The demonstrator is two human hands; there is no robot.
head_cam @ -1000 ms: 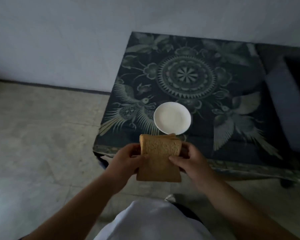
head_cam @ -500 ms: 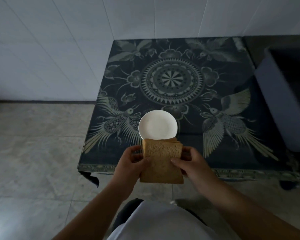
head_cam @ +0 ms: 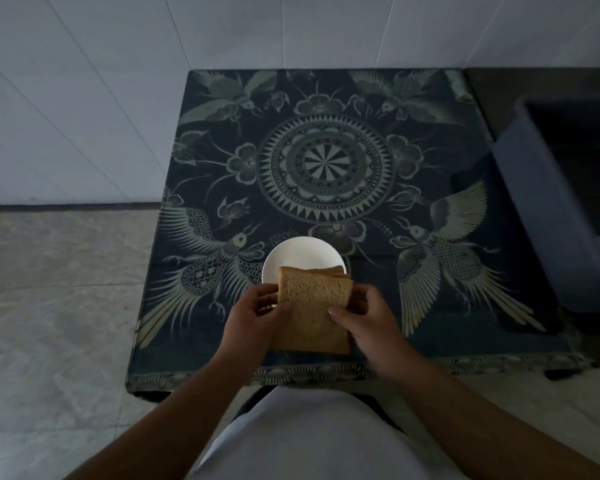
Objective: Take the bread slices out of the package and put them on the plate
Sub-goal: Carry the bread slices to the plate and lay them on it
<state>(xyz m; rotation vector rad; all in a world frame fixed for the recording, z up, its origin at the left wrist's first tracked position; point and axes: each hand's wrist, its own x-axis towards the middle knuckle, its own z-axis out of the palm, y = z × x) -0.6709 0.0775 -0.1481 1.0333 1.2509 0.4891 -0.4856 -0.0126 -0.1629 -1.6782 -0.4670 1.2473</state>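
Note:
A stack of brown bread slices (head_cam: pixel 312 306) is held upright between both hands, above the table's near edge. My left hand (head_cam: pixel 253 317) grips its left side, and my right hand (head_cam: pixel 364 320) grips its right side with the thumb on the front slice. Just behind the bread sits a small empty white plate (head_cam: pixel 298 254); the bread hides its near rim. I cannot tell whether any wrapper is around the slices.
The low table (head_cam: pixel 465 327) wears a dark cloth with birds and a central mandala. A grey bin (head_cam: pixel 551 209) stands at its right edge. White tiled wall behind, pale stone floor (head_cam: pixel 56 306) to the left.
The view has come closer and more directly over the table. Both hands have carried the bread forward, so it overlaps the plate's near rim.

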